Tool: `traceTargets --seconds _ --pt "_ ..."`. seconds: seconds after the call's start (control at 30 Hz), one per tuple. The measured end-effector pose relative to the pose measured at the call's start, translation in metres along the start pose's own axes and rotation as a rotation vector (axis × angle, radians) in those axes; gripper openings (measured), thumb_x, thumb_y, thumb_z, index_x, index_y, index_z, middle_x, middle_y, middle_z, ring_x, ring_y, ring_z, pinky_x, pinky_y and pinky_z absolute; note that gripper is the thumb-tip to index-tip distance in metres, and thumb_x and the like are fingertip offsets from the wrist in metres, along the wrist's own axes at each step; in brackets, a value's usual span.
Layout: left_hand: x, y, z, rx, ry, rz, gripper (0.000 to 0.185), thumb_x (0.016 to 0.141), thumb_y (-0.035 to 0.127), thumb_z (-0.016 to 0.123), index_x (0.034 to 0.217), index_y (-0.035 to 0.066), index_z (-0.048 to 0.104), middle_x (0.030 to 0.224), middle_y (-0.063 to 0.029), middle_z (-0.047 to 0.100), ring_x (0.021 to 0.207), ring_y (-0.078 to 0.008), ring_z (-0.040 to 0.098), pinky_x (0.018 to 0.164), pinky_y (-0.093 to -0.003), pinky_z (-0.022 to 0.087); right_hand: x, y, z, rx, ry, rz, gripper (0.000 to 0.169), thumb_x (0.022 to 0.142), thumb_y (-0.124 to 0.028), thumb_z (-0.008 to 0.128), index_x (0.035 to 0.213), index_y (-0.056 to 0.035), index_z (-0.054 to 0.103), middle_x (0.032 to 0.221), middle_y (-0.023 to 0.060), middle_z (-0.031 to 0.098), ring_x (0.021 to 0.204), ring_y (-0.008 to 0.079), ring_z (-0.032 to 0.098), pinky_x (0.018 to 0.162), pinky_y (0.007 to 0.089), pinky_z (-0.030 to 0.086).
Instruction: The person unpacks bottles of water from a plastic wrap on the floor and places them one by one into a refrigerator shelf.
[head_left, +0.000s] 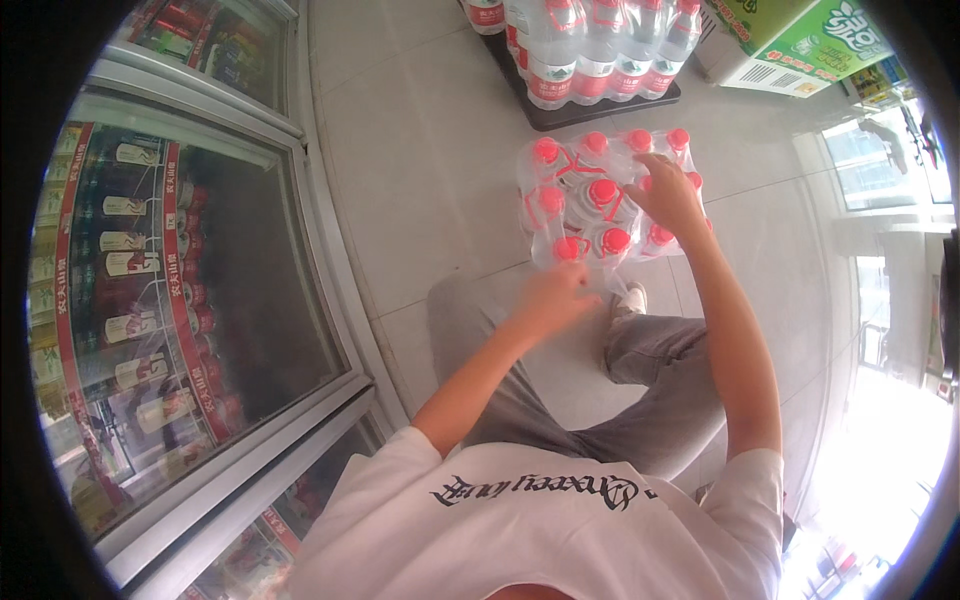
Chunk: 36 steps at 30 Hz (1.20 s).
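A shrink-wrapped pack of large clear water bottles with red caps (604, 192) stands upright on the tiled floor before me. Its plastic film (616, 274) is torn over the middle, with a loose strip hanging at the near edge. My right hand (666, 191) rests at the film on the pack's right part, fingers bent; whether it pinches the film is unclear. My left hand (559, 300), blurred, is just in front of the near left corner, its fingers partly curled. I cannot tell whether it holds a bit of film.
Glass-doored drink fridges (247, 300) line the left side. Behind the pack, more wrapped bottles (592, 67) stand on a dark low board (559, 118). A green and white carton (806, 56) is at the upper right. My shoe (630, 300) is close to the pack.
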<state>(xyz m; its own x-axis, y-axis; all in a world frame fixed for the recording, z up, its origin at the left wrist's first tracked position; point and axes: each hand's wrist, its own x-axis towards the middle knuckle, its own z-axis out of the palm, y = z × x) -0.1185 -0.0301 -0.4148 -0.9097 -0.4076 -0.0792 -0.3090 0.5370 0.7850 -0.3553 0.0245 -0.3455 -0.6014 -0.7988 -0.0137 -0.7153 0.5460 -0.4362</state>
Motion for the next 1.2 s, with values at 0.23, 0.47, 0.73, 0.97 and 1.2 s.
traceTargets --seconds 0.23,0.47,0.73,0.97,1.2 --pt "0.042 0.003 -0.023 0.185 0.21 -0.428 0.069 0.084 0.037 0.067 0.13 -0.006 0.039 0.093 -0.0202 0.067 0.086 -0.0398 0.065 0.072 -0.0475 0.051 -0.019 -0.046 0.022 0.082 -0.487 -0.11 0.031 0.084 -0.012 0.053 0.11 -0.0033 0.065 0.099 0.0147 0.069 0.096 0.0316 0.065 0.082 0.0413 0.051" --pt "0.053 -0.059 -0.002 0.121 0.213 -0.352 0.067 0.088 0.024 0.058 0.147 0.008 0.031 0.091 -0.0227 0.068 0.08 -0.0386 0.068 0.072 -0.0454 0.053 -0.004 -0.034 0.081 -0.248 -0.793 -0.141 0.026 0.075 -0.009 0.059 0.098 -0.001 0.068 0.095 0.0195 0.068 0.091 0.0351 0.066 0.074 0.0444 0.053" --pt "0.05 -0.048 -0.021 -0.179 0.187 -0.524 0.059 0.088 0.014 0.057 0.143 0.007 0.039 0.09 -0.02 0.069 0.066 -0.0336 0.068 0.068 -0.0438 0.054 0.035 -0.015 0.097 -0.204 -0.965 -0.364 0.032 0.072 -0.017 0.066 0.099 0.0006 0.068 0.093 0.0188 0.068 0.081 0.0315 0.067 0.07 0.0396 0.053" --pt "0.054 -0.037 -0.023 -0.095 0.259 -0.491 0.046 0.09 0.013 0.061 0.134 0.006 0.05 0.08 -0.0153 0.069 0.06 -0.0238 0.069 0.056 -0.037 0.055 0.016 0.002 0.093 0.515 -0.764 -0.151 0.037 0.074 -0.019 0.065 0.104 0.001 0.064 0.085 0.0101 0.067 0.082 0.0186 0.064 0.072 0.0314 0.05" --pt "0.047 -0.02 -0.021 -0.333 0.294 -0.797 0.047 0.084 0.022 0.063 0.124 -0.001 0.055 0.089 -0.0207 0.069 0.064 -0.0304 0.069 0.068 -0.0415 0.055 0.014 0.009 0.096 0.856 -0.945 0.005 0.02 0.077 -0.02 0.064 0.085 -0.0021 0.061 0.076 0.0029 0.06 0.072 0.0117 0.056 0.066 0.0275 0.044"
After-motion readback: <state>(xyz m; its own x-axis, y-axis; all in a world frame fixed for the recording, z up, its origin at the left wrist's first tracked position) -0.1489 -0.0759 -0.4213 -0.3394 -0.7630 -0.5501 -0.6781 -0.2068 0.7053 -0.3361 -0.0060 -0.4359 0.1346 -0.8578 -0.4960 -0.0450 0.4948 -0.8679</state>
